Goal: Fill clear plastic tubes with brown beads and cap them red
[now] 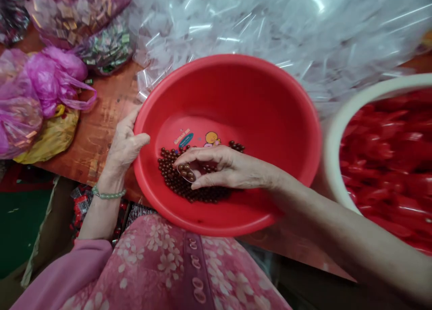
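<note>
A red plastic basin [232, 94] stands tilted toward me. My left hand [126, 141] grips its left rim, the thumb laid over the edge and the fingers hidden outside. Small round brown beads [175, 181] lie heaped at the low near side of the basin, around a printed cartoon chick. Just above the beads, my right hand [226, 166] is closed, thumb against fingers, on a small round cup [193, 178] with a pale rim. Several beads sit in the cup. The rest of it is hidden by my fingers.
Clear plastic pouches [256, 26] are piled behind the basin. A white tub [332, 143] of red wrapped pieces [388, 166] stands at right. Purple bags [56, 76] and a yellow bag [54, 137] sit at left on the wooden table [101, 107]. Below its edge is an open cardboard box [47, 224].
</note>
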Demonstrator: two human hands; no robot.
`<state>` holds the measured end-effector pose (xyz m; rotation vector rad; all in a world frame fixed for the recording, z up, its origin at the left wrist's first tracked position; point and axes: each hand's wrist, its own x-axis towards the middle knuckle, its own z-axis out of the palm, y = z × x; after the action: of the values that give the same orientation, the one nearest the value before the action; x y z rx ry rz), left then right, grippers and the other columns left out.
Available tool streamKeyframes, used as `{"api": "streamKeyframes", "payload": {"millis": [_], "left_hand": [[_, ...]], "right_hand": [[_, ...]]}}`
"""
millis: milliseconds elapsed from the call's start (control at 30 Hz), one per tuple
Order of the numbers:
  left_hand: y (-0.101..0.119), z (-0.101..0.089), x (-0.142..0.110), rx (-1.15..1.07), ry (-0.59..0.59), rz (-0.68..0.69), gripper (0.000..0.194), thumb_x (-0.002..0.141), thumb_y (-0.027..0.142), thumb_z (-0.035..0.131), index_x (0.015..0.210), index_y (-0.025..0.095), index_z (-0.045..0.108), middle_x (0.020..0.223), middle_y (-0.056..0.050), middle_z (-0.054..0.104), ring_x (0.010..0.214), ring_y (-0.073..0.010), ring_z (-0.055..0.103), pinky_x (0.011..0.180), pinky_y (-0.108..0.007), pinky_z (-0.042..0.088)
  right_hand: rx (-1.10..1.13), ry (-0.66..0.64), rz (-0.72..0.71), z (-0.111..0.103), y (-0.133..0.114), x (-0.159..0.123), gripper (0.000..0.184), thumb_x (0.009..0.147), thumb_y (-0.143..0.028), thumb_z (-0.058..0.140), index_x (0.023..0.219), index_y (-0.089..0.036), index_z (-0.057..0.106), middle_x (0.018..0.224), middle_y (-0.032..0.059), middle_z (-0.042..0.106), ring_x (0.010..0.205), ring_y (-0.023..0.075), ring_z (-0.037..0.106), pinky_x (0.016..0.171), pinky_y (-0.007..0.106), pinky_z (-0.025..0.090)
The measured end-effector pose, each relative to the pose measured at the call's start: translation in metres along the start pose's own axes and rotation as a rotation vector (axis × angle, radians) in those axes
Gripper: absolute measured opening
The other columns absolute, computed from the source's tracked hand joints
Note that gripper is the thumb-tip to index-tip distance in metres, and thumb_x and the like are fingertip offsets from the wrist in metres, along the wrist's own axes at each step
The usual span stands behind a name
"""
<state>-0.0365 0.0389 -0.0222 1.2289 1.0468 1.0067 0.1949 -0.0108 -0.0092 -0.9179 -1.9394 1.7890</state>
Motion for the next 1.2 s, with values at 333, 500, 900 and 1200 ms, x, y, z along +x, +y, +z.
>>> {"api": "streamKeyframes", "payload": {"millis": [333, 500, 900, 1200], "left_hand": [[-0.01, 0.005, -0.04, -0.003, -0.046, -0.257, 0.057, 0.064, 0.013, 0.061, 0.121, 0.014, 0.061, 0.089, -0.006, 0.074, 0.068, -0.0192, 0.068, 0.057, -0.028, 0.057], [-0.006, 0.006, -0.039, 0.537, 0.132, 0.071, 0.063, 0.077, 0.027, 0.062, 0.137, 0.01, 0.048, 0.138, -0.019, 0.058, 0.134, -0.0358, 0.05, 0.109, -0.053, 0.045], [0.018, 0.052, -0.063, 0.043, -0.409, -0.126, 0.066, 0.09, 0.037, 0.06, 0.149, 0.017, 0.038, 0.141, -0.015, 0.057, 0.126, -0.0252, 0.058, 0.109, -0.042, 0.045], [0.023, 0.047, -0.059, 0.243, -0.462, -0.002, 0.031, 0.093, 0.036, 0.056, 0.112, 0.014, 0.067, 0.099, -0.007, 0.072, 0.09, -0.0187, 0.064, 0.085, -0.031, 0.049]], "right_hand": [[-0.044, 0.091, -0.043, -0.002, -0.017, -0.011, 0.037, 0.088, -0.032, 0.065, 0.123, -0.02, 0.063, 0.112, 0.0044, 0.067, 0.101, 0.0159, 0.061, 0.095, 0.034, 0.049], [-0.044, 0.154, -0.04, -0.001, -0.016, -0.016, 0.039, 0.089, -0.033, 0.064, 0.126, -0.02, 0.061, 0.123, 0.007, 0.066, 0.114, 0.0187, 0.061, 0.103, 0.038, 0.046], [0.033, 0.25, -0.135, 0.005, -0.024, -0.023, 0.039, 0.088, -0.03, 0.065, 0.126, -0.021, 0.066, 0.125, 0.0072, 0.069, 0.116, 0.019, 0.064, 0.104, 0.037, 0.049], [-0.004, 0.516, -0.172, 0.012, -0.028, -0.029, 0.029, 0.083, -0.028, 0.073, 0.111, -0.021, 0.069, 0.099, 0.0034, 0.074, 0.085, 0.0135, 0.069, 0.078, 0.026, 0.055]]}}
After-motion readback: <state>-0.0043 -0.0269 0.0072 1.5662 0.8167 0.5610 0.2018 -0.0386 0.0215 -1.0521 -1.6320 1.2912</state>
